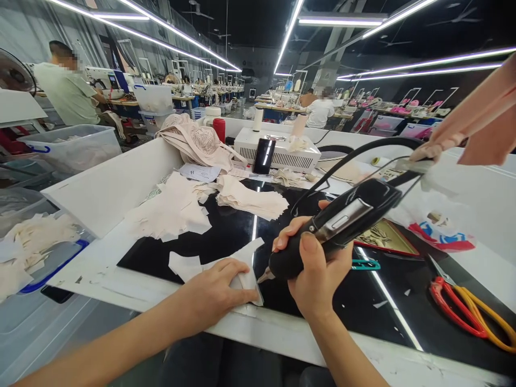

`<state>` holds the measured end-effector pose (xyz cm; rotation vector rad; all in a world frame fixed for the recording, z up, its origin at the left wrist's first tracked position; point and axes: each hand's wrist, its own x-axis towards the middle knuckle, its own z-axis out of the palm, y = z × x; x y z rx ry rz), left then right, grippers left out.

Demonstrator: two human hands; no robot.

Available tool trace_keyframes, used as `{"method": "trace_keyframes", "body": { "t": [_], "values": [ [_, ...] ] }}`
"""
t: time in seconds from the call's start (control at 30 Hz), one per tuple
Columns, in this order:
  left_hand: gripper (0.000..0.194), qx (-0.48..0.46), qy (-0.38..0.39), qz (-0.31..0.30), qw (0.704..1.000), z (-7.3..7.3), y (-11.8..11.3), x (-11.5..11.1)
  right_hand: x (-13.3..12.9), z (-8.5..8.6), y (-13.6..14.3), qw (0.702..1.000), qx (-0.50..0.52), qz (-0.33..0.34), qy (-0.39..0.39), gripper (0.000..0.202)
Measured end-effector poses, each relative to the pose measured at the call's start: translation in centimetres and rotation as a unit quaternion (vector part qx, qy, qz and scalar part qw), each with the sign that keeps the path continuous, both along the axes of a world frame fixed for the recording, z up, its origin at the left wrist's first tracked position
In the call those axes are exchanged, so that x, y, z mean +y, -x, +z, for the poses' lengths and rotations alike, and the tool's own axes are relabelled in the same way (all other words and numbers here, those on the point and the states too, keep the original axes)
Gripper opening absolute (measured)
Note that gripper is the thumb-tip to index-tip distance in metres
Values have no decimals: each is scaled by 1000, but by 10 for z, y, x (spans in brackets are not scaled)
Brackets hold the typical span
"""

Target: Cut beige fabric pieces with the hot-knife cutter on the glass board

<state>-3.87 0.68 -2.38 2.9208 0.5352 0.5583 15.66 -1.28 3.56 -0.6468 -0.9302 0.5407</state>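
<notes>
Evidently, the right hand (320, 274) is bringing the handheld tool (363, 201) down to the pale fabric piece (245, 257), its metal tip (266, 276) pointing at the right edge; whether the tip is touching the cloth, I cannot tell. The piece is lying near the middle of the near side, partly on the black panel (371, 322) and reaching the white surface (278, 330). The next move, as I judge it, is calling for a steady tip and cloth that is not slipping.

The right hand is closing around the tool's black body, thumb along the near side, fingers wrapping from the far side. Its forearm is rising from the near edge, and the tool is slanting, tip low toward the left, rear high toward the far right. The left hand (220, 293) is lying back upward, wrist low, fingers bending and pressing on the cloth beside the tip; whether they are pinching a layer, I cannot tell. Farther off, stacked fabric pieces (252, 198) are lying, while scissors (457, 306) are resting at right.
</notes>
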Motion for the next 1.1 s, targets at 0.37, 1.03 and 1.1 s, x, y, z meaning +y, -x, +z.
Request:
{"method": "trace_keyframes", "body": {
  "t": [0.37, 1.03, 1.1],
  "values": [
    [39, -8, 3, 4, 1000, -7, 0, -1, 2, 4, 0, 1000, 19, -21, 12, 41],
    [41, -2, 28, 10, 1000, -3, 0, -1, 12, 1, 1, 1000, 15, -25, 0, 40],
    [41, 1, 26, 10, 1000, -3, 0, -1, 13, 0, 2, 1000, 4, -19, 1, 40]
  ]
}}
